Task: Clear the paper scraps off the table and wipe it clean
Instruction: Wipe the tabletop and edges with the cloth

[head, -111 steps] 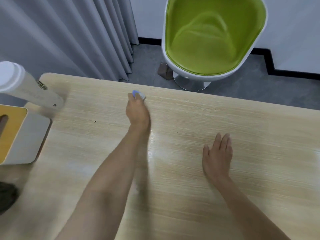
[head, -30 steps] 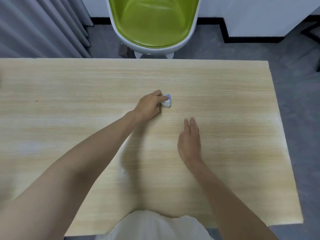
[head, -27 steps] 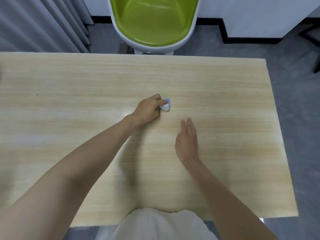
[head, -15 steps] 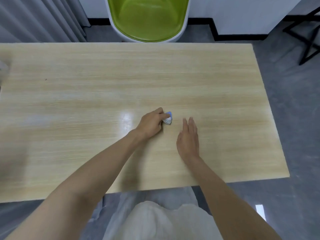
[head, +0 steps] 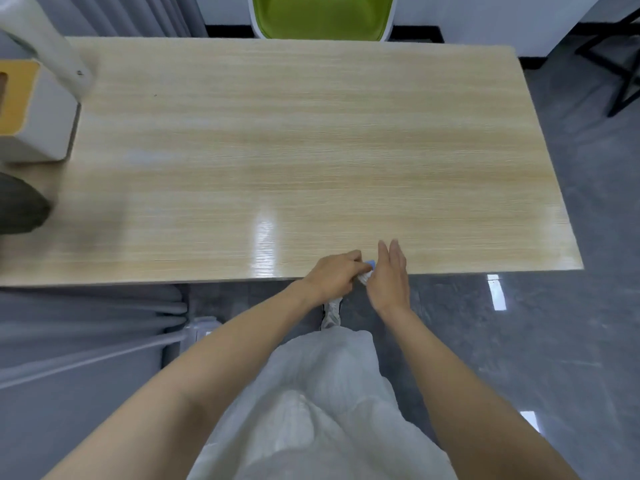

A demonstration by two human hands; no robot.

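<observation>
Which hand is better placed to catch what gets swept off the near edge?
Probably the right hand: open, at the table edge beside the wad; the left hand grips that wad.

Light wood-grain table [head: 311, 150], pretty glossy, with a glare patch toward the near edge. Stuff's bunched along the left edge: a white box with a yellow top [head: 34, 112], a white cylinder [head: 45, 39] by the far-left corner and a dark blurry lump [head: 17, 206] closer to the near-left corner. There's a small blue-white wad [head: 367, 270] right at the near edge.
</observation>
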